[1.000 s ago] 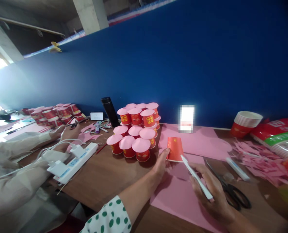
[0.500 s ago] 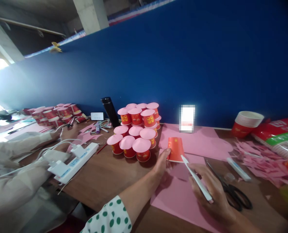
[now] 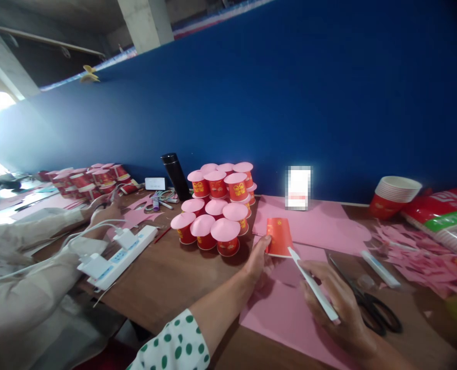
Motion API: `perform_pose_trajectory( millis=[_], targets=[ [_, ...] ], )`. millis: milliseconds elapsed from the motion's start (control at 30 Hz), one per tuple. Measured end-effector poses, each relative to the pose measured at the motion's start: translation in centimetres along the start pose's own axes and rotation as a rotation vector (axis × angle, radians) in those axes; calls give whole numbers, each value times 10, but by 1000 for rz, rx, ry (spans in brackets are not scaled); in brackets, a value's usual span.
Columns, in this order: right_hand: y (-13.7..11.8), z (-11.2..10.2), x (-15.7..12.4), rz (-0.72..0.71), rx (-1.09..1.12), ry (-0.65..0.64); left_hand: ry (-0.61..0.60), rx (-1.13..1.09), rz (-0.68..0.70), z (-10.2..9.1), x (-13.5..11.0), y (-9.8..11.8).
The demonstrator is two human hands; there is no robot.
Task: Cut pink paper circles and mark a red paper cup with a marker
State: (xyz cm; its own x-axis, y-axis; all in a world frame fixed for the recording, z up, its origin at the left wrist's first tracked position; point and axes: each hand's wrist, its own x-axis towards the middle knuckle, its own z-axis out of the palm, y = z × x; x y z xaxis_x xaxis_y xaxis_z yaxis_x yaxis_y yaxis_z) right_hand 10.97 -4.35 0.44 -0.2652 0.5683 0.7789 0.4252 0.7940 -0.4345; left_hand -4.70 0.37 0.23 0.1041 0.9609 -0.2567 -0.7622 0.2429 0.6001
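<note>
My left hand is closed round the left side of a red paper cup, its white rim facing down. In my right hand is a slim white craft knife, gripped like a pen. The knife's pointed tip is at the cup's lower right edge; whether it touches is hard to tell. Below both hands lies pink paper. Black-handled scissors rest just right of my right hand.
Red cups with pink paper tops stand stacked left of my hands. A power strip, a black flask and a co-worker's arms are farther left. Nested cups and pink scraps are at right.
The co-worker's hands at the left have shifted slightly. My hands, the cup and the knife keep nearly the same position, with only a slight shift of the view.
</note>
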Motion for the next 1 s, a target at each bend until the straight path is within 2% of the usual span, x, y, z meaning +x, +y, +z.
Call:
perform_pose_trajectory(
  millis=[500,800,1000],
  targets=[
    [3,-2,-4,-32,19,-36,-57,27,29,0,0,0],
    [-4,-9,0,11,30,-34,-13,1,38,-4,3,-3],
    [2,-7,-7,-58,35,-25,-47,33,43,-5,4,-4]
  ],
)
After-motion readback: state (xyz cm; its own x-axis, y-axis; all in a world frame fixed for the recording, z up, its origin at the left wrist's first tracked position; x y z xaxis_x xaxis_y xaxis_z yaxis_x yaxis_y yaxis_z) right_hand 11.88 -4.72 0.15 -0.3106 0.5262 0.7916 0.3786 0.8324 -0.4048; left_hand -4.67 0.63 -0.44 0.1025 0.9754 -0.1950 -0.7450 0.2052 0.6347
